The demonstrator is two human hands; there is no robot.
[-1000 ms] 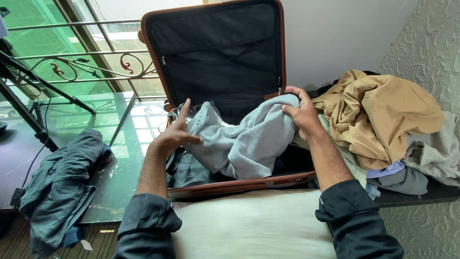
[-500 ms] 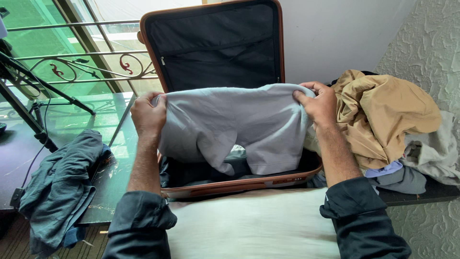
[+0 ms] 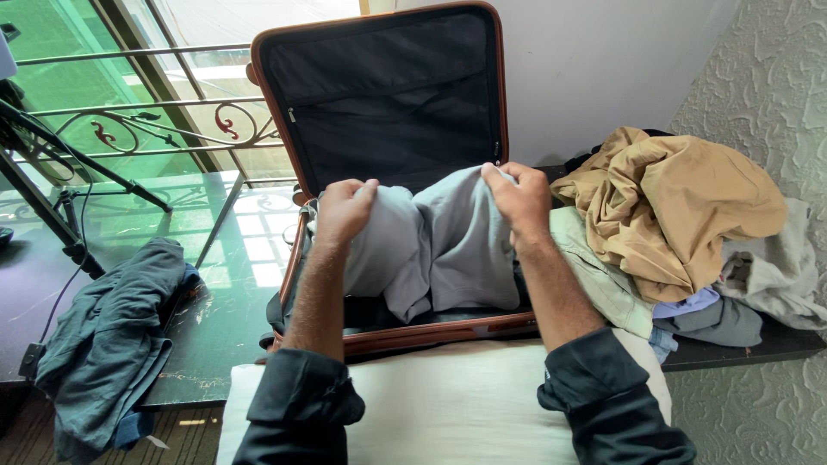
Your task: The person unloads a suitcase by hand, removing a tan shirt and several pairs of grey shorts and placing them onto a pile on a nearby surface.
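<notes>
Fingers [image 3: 366, 191] clenched on grey garment [image 3: 439, 250]

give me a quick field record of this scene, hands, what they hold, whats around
left hand: grips the grey garment at its top edge
right hand: grips the same garment, close to the left
garment: bunched, hanging over the open suitcase
suitcase lid: upright, dark lining
right of suitcase: clothes pile, tan on top
left: dark garment on the green table
</notes>
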